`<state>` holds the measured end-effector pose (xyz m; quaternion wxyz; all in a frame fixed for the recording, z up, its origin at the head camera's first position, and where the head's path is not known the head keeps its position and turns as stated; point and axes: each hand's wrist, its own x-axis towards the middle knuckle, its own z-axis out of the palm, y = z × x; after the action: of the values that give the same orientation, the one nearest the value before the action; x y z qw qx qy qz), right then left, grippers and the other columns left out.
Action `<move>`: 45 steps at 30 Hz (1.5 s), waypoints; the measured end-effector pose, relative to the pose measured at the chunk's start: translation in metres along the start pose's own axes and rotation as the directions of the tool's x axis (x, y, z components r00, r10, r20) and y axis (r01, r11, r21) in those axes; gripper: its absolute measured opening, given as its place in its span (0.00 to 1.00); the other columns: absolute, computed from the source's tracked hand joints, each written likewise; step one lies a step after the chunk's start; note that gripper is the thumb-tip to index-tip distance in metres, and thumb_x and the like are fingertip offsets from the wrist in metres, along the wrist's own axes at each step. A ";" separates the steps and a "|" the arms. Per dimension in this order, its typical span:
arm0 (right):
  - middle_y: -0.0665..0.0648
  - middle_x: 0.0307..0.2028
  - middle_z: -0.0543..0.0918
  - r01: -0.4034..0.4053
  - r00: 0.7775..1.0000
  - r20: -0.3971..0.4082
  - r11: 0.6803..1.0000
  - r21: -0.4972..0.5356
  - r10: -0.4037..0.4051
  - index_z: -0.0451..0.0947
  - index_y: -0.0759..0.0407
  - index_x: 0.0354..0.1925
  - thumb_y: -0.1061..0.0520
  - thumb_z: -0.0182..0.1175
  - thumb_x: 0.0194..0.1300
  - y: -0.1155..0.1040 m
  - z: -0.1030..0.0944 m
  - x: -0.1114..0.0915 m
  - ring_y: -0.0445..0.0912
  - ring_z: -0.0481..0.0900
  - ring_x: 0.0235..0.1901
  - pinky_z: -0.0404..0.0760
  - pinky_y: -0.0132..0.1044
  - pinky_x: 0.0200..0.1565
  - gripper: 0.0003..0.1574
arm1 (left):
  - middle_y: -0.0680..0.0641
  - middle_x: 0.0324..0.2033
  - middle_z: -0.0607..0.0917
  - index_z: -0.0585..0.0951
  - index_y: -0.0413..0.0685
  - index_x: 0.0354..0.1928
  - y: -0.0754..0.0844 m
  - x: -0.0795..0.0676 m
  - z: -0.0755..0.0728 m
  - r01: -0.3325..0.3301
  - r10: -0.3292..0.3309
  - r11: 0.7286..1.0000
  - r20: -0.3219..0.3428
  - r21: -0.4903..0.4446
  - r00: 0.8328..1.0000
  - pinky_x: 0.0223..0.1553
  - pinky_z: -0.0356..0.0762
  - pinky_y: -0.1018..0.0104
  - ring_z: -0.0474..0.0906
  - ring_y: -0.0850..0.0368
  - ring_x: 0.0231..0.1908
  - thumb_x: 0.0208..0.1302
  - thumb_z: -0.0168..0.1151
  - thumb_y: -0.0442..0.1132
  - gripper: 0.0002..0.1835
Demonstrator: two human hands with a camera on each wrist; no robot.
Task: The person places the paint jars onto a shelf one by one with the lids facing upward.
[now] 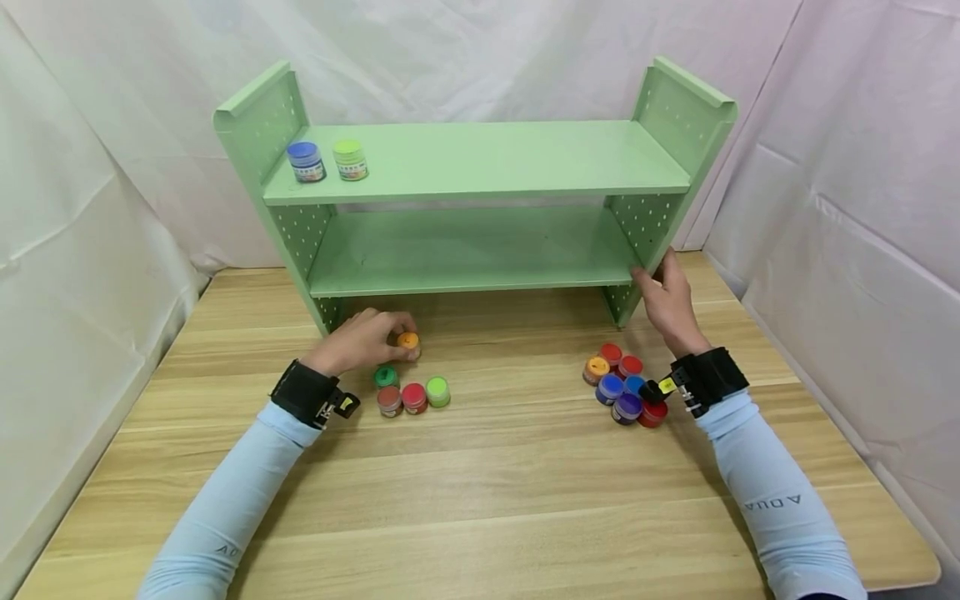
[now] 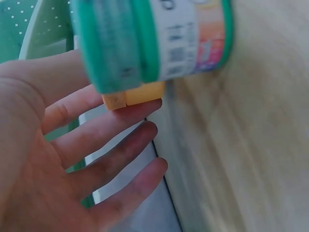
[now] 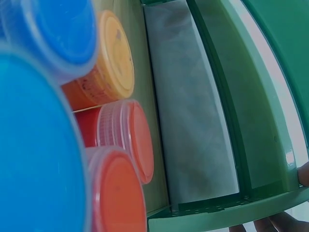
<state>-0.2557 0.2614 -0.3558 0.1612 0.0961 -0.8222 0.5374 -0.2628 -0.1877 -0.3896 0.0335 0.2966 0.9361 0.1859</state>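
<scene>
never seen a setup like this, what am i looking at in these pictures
There's no robot, just a person working bare-handed. The wide picture is filmed from the head, looking down; the close-ups come from the left and right wrists. The left hand pinches an orange-lidded jar; the right hand grips the side of a green shelf. A blue-lidded jar and a lime-lidded jar stand on its upper level. Two groups of small jars stand on the wooden table.
</scene>
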 end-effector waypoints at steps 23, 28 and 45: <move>0.61 0.61 0.67 0.000 1.000 -0.024 1.000 -0.005 0.000 0.49 0.46 0.74 0.51 0.48 0.73 0.037 -0.002 0.013 0.49 0.65 0.53 0.67 0.45 0.50 0.36 | 0.59 0.32 0.81 0.79 0.51 0.45 0.029 -0.002 -0.026 -0.165 0.125 0.982 -0.335 -0.096 0.934 0.32 0.75 0.65 0.78 0.64 0.30 0.53 0.69 0.46 0.18; 0.61 0.61 0.67 0.008 1.000 -0.022 1.000 -0.002 -0.008 0.49 0.45 0.74 0.50 0.48 0.73 0.035 -0.002 0.013 0.48 0.66 0.53 0.67 0.45 0.50 0.36 | 0.59 0.34 0.81 0.79 0.51 0.44 0.033 -0.003 -0.033 -0.221 0.176 0.973 -0.404 -0.067 0.898 0.32 0.75 0.67 0.79 0.62 0.30 0.53 0.69 0.45 0.17; 0.60 0.60 0.67 -0.011 1.000 -0.026 1.000 -0.005 0.011 0.49 0.44 0.74 0.48 0.48 0.73 0.037 -0.001 0.013 0.47 0.65 0.53 0.67 0.45 0.51 0.36 | 0.43 0.37 0.83 0.81 0.35 0.46 0.073 -0.012 -0.088 -0.416 0.317 0.909 -0.664 0.009 0.678 0.22 0.76 0.60 0.76 0.58 0.21 0.49 0.69 0.29 0.19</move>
<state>-0.2801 0.2774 -0.3823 0.1692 0.0841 -0.8219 0.5374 -0.2287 -0.1680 -0.2819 -0.3109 0.3917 0.7935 0.3467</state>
